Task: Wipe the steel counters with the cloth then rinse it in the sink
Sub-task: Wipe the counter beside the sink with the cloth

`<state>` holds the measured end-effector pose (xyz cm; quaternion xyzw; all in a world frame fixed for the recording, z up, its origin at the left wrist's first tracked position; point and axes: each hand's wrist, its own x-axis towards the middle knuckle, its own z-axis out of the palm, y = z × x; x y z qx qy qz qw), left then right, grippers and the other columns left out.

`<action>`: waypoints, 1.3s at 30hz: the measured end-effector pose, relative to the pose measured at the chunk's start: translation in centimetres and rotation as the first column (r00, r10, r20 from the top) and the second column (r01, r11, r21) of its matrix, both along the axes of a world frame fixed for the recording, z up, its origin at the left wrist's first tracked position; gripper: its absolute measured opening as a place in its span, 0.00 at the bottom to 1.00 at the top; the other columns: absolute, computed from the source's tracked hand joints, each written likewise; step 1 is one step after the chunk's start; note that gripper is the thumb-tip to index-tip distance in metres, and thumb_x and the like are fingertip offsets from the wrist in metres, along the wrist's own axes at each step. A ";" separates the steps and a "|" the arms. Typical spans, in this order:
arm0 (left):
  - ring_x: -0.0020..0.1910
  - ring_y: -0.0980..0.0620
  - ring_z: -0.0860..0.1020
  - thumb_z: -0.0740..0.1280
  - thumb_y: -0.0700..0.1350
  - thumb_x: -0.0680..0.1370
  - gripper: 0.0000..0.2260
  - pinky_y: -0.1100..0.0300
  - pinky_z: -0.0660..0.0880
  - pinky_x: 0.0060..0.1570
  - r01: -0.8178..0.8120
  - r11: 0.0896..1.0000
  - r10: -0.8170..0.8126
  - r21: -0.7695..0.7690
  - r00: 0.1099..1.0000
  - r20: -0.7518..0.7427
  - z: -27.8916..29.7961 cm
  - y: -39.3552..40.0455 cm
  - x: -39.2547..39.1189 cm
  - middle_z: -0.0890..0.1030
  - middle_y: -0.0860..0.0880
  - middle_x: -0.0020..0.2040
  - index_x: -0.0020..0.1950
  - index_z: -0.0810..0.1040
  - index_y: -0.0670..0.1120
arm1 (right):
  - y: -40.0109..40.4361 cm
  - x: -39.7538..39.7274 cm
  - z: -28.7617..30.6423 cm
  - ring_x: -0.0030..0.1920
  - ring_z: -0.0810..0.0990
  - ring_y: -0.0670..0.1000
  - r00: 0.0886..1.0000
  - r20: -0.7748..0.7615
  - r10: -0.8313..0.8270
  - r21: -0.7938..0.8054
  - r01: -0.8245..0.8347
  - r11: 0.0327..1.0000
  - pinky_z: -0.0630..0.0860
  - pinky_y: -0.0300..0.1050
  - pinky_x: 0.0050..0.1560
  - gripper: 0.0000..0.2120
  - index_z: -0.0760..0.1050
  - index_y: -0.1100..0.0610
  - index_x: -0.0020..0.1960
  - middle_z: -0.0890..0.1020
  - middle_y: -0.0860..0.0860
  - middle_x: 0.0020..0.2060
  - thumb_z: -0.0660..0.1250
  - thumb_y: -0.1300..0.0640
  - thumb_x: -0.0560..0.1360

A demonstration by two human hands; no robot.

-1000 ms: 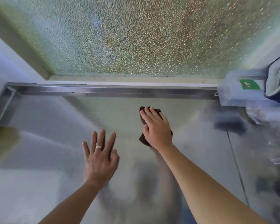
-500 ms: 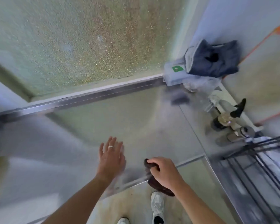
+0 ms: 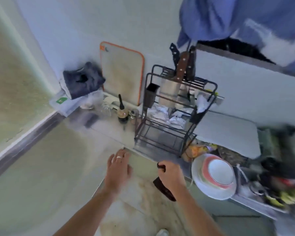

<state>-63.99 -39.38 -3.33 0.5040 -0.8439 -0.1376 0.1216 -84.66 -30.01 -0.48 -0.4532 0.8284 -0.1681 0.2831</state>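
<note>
Brown cloth (image 3: 163,189) — off the counter (image 3: 49,167) now, in right hand (image 3: 171,174).

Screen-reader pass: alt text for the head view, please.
The right hand grips a dark brown cloth off the steel counter edge, the left hand open beside it. Beyond stand a black wire rack and stacked plates.

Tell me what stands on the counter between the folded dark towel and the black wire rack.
In the head view, a dark bottle with a black pourer and a clear glass, in front of the orange-rimmed cutting board.
</note>
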 end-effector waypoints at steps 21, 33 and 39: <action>0.59 0.46 0.77 0.59 0.42 0.73 0.17 0.52 0.73 0.58 0.897 0.437 -0.898 -0.070 0.431 -0.091 0.2 15.3 -29.9 0.79 0.46 0.58 0.58 0.80 0.44 | 27.8 -14.1 1.3 0.47 0.81 0.57 0.602 -0.096 -0.793 -0.075 0.790 0.609 0.80 0.51 0.45 0.12 0.81 0.53 0.48 0.83 0.51 0.45 0.60 0.60 0.72; 0.54 0.44 0.79 0.60 0.42 0.70 0.17 0.49 0.77 0.52 0.981 0.190 -0.979 -0.040 0.186 -0.087 -1.2 26.0 -34.4 0.79 0.46 0.57 0.57 0.80 0.44 | 39.6 -12.8 -1.1 0.50 0.82 0.55 0.332 -0.140 -0.933 -0.079 0.935 0.344 0.74 0.44 0.46 0.12 0.84 0.53 0.52 0.86 0.52 0.47 0.63 0.57 0.74; 0.58 0.44 0.79 0.60 0.43 0.70 0.19 0.48 0.77 0.55 0.994 0.106 -0.994 0.017 0.106 0.001 -4.0 31.6 -36.7 0.80 0.46 0.59 0.58 0.81 0.45 | 44.1 -14.4 -6.2 0.51 0.80 0.58 0.277 -0.160 -0.947 -0.139 0.944 0.299 0.77 0.51 0.50 0.09 0.80 0.54 0.49 0.83 0.54 0.48 0.63 0.59 0.72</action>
